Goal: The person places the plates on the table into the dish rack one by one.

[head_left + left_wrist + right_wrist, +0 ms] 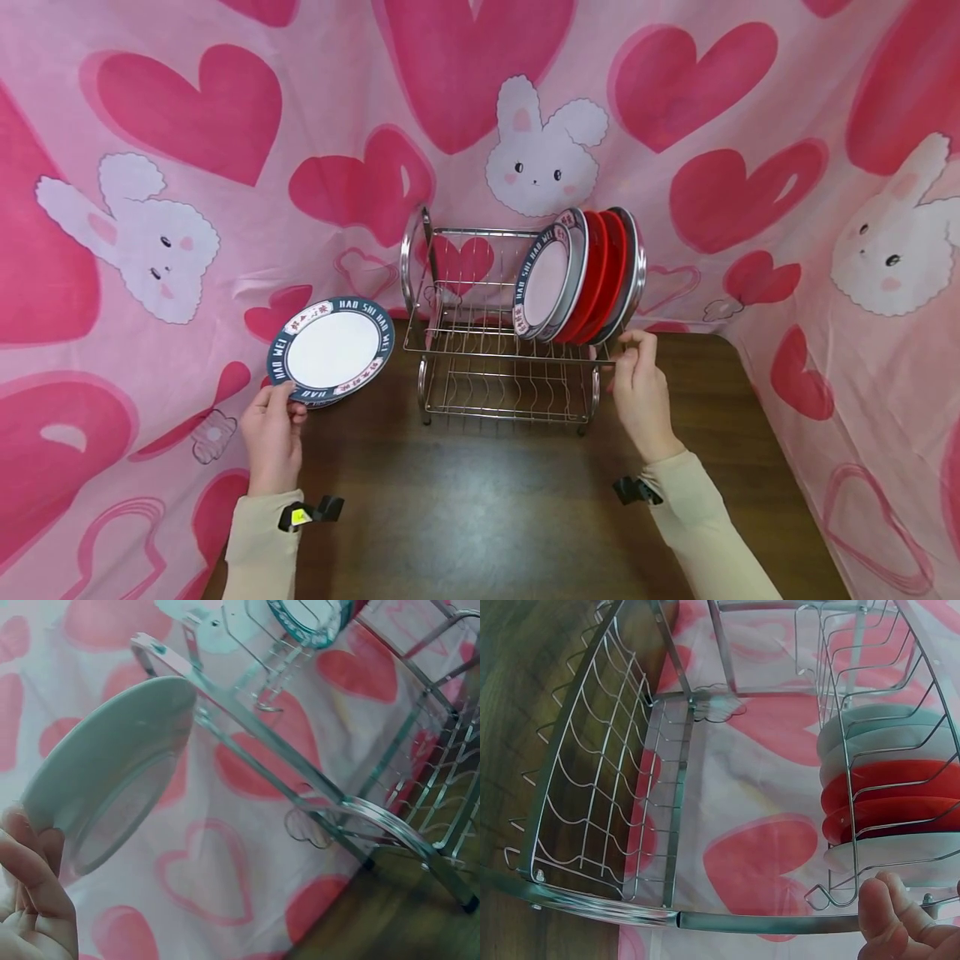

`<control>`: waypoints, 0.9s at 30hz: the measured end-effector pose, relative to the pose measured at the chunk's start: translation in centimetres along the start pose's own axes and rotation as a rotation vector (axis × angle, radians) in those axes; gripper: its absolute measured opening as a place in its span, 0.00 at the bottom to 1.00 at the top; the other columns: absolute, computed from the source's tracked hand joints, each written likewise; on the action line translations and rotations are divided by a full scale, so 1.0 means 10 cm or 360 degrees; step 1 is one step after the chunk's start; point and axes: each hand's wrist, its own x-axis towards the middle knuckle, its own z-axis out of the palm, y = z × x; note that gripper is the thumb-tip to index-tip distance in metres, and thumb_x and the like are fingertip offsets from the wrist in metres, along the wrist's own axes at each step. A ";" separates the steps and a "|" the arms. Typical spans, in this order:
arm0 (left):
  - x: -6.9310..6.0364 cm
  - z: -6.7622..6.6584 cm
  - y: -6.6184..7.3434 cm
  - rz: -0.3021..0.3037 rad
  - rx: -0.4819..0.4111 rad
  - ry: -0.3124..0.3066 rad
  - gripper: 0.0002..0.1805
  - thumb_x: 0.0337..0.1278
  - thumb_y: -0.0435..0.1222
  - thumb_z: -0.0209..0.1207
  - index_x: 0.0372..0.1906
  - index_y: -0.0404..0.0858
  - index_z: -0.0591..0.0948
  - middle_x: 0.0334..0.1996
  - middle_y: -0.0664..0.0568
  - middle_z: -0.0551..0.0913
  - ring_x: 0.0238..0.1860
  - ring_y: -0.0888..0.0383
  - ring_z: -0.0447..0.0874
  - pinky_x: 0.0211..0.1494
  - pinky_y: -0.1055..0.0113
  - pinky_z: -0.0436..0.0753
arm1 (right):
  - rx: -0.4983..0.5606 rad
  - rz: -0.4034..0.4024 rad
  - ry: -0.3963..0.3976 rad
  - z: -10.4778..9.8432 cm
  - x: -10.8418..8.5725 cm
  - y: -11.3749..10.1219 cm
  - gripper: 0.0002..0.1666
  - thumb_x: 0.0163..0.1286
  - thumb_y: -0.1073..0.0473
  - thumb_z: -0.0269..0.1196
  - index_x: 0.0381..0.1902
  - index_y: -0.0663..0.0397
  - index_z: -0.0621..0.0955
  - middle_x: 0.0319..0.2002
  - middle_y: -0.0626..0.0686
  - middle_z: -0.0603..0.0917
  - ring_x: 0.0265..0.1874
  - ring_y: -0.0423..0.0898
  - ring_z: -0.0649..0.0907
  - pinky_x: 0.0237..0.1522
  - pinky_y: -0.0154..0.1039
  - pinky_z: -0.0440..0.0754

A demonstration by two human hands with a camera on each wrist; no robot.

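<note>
My left hand (273, 433) pinches the near-left rim of a white plate (333, 350) with a dark lettered band, left of the rack. Part of another lettered rim (327, 402) shows just beneath it. In the left wrist view the held plate's pale underside (124, 772) is tilted up, apart from the rack. A two-tier metal dish rack (495, 356) stands in the middle. My right hand (643, 396) grips its upper tier's front right corner; in the right wrist view the fingertips (881, 904) meet the frame.
Upright in the upper tier's right half stand white plates with patterned rims (546, 283), red plates (592, 279) and a dark-rimmed plate (630, 267) at the end. The lower tier (510, 408) is bare wire. Under it lies a brown wooden table (465, 508), with a pink heart-and-rabbit cloth (337, 108) behind and at the sides.
</note>
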 end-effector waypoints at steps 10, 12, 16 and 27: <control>-0.13 -0.02 0.20 0.0008 -0.0034 0.0027 0.12 0.68 0.39 0.67 0.33 0.34 0.86 0.26 0.51 0.82 0.20 0.60 0.76 0.25 0.76 0.78 | 0.0016 -0.0015 0.0027 0.00 0.00 0.00 0.15 0.84 0.59 0.38 0.60 0.55 0.67 0.34 0.58 0.86 0.22 0.53 0.83 0.26 0.39 0.77; -0.16 -0.03 0.24 -0.0003 -0.0031 0.0025 0.12 0.67 0.41 0.68 0.36 0.34 0.87 0.27 0.51 0.83 0.20 0.60 0.76 0.25 0.76 0.78 | 0.0015 -0.0014 0.0030 0.00 0.00 0.01 0.15 0.84 0.59 0.38 0.60 0.55 0.67 0.34 0.58 0.86 0.22 0.53 0.84 0.26 0.38 0.77; -0.22 -0.03 0.31 -0.0010 -0.0049 0.0002 0.13 0.65 0.42 0.69 0.42 0.34 0.88 0.29 0.51 0.84 0.20 0.60 0.75 0.25 0.76 0.78 | 0.0012 -0.0009 0.0034 0.01 -0.01 0.01 0.15 0.84 0.59 0.38 0.60 0.54 0.67 0.34 0.58 0.86 0.23 0.54 0.84 0.26 0.38 0.77; -0.44 0.04 0.41 0.0047 -0.0074 -0.0057 0.14 0.67 0.41 0.68 0.48 0.34 0.88 0.31 0.51 0.86 0.18 0.60 0.72 0.22 0.76 0.75 | 0.0012 -0.0009 0.0029 0.01 -0.01 0.01 0.15 0.84 0.59 0.38 0.60 0.55 0.67 0.31 0.58 0.85 0.26 0.55 0.85 0.28 0.39 0.78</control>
